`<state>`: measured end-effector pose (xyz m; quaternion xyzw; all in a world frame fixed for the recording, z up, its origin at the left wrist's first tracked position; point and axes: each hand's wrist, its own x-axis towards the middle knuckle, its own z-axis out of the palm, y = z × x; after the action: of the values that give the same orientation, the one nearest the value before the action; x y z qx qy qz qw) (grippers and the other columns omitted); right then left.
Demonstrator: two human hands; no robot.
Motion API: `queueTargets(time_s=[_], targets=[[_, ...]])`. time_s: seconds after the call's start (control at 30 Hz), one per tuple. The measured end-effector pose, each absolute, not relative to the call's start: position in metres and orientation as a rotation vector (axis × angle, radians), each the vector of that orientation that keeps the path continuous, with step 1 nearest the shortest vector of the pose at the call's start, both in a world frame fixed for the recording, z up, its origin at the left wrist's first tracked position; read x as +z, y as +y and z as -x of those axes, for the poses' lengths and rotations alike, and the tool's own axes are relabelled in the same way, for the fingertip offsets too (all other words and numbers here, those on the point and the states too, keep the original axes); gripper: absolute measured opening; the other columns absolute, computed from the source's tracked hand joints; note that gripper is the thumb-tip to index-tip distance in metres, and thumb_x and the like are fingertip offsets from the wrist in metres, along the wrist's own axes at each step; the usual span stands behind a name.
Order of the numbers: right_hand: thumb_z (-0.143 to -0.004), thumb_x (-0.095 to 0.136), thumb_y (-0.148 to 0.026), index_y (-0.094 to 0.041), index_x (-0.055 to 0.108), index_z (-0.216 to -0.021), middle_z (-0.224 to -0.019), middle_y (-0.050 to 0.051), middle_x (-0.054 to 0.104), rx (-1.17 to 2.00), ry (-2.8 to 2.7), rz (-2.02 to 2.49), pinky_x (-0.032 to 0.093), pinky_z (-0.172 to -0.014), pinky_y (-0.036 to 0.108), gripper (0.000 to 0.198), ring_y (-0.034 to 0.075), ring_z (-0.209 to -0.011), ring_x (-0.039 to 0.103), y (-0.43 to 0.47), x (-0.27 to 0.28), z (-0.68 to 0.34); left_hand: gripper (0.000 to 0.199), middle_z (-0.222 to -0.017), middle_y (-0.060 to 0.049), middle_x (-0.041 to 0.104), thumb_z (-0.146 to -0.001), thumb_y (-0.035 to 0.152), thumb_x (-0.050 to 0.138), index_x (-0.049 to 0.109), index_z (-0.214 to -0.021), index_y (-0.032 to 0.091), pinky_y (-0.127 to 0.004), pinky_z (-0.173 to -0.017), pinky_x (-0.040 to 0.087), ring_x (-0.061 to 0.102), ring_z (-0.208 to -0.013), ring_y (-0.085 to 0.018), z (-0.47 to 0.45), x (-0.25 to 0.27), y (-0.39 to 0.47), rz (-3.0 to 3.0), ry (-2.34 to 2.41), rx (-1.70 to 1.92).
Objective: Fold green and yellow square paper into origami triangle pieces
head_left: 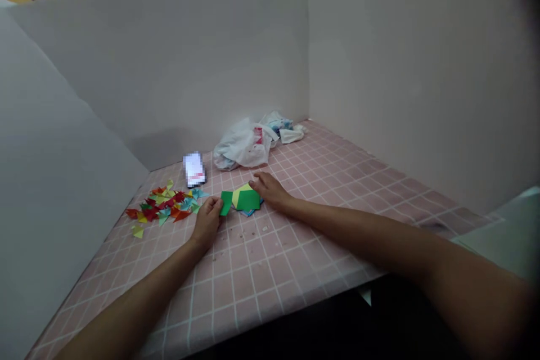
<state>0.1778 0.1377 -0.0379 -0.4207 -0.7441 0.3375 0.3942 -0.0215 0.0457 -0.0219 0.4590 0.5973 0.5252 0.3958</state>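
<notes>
My left hand (pixel 207 218) pinches a small piece of green paper (pixel 226 203) by its left side, a little above the table. Just to the right lies a small stack of coloured paper, with a green sheet (pixel 248 201) on top and a yellow sheet (pixel 243 187) and blue edges showing beneath. My right hand (pixel 270 190) rests at the right side of this stack, fingers apart, its fingertips close to the yellow sheet. Whether they touch it I cannot tell. Left of my left hand is a pile of small folded paper pieces (pixel 162 202) in red, orange, yellow, green and blue.
A phone (pixel 194 169) with a lit screen stands behind the pile. White plastic bags (pixel 244 143) lie against the back panel (pixel 189 67). Pale panels enclose the table (pixel 270 270), covered in pink checked cloth. One yellow folded piece (pixel 137 231) lies apart from the pile.
</notes>
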Motion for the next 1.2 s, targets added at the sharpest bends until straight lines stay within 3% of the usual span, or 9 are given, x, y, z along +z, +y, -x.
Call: queueTargets(time_s=[0.2,0.37,0.57,0.7,0.83,1.2], targets=[[-0.098,0.050,-0.045,-0.015,0.063,-0.096,-0.093,0.006,0.066,1.051,-1.874,1.033,0.046,-0.079,0.031,0.032,0.020,-0.088,0.060,0.149,-0.026,-0.188,0.043,-0.057,0.009,0.045,-0.069,0.056,0.074,0.053,-0.077,0.019,-0.018,-0.039,0.027,0.038,-0.040,-0.006,0.029,-0.020,0.043,-1.142,1.487,1.316],[-0.094,0.057,-0.049,-0.016,0.057,-0.079,-0.076,0.003,0.061,1.210,-1.841,1.013,0.042,-0.065,0.026,0.036,0.016,-0.073,0.056,0.169,-0.006,-0.196,0.045,-0.055,0.009,0.044,-0.067,0.056,0.076,0.050,-0.073,0.020,-0.019,-0.039,0.034,0.040,-0.040,-0.007,0.033,-0.011,0.053,-1.130,1.480,1.288],[-0.097,0.046,-0.058,-0.015,0.059,-0.090,-0.073,0.002,0.063,1.529,-1.819,0.863,0.047,-0.054,0.022,0.045,0.013,-0.057,0.061,0.178,0.014,-0.169,0.039,-0.055,0.007,0.049,-0.072,0.052,0.075,0.059,-0.075,0.017,-0.019,-0.042,0.033,0.043,-0.043,-0.008,0.016,0.006,0.085,-1.287,1.460,1.312],[-0.091,0.063,-0.038,-0.015,0.060,-0.087,-0.064,-0.003,0.061,1.636,-1.781,0.743,0.044,-0.050,0.017,0.023,0.008,-0.050,0.056,0.171,0.000,-0.155,0.034,-0.058,0.006,0.051,-0.077,0.049,0.071,0.058,-0.077,0.018,-0.020,-0.043,0.034,0.043,-0.046,-0.009,0.010,-0.001,0.090,-1.352,1.438,1.324],[-0.086,0.061,-0.022,-0.015,0.057,-0.080,-0.056,-0.005,0.057,1.692,-1.711,0.752,0.039,-0.045,0.017,0.010,0.008,-0.044,0.051,0.165,-0.019,-0.153,0.029,-0.062,0.004,0.054,-0.079,0.044,0.072,0.060,-0.074,0.018,-0.021,-0.047,0.036,0.046,-0.052,-0.011,0.014,-0.013,0.087,-1.375,1.424,1.265],[-0.077,0.062,-0.009,-0.016,0.060,-0.081,-0.055,-0.007,0.056,1.653,-1.669,0.692,0.036,-0.043,0.017,0.008,0.007,-0.043,0.049,0.163,-0.018,-0.149,0.029,-0.065,0.002,0.061,-0.073,0.042,0.078,0.064,-0.078,0.017,-0.021,-0.051,0.038,0.051,-0.055,-0.011,0.018,-0.019,0.091,-1.275,1.364,1.279]])
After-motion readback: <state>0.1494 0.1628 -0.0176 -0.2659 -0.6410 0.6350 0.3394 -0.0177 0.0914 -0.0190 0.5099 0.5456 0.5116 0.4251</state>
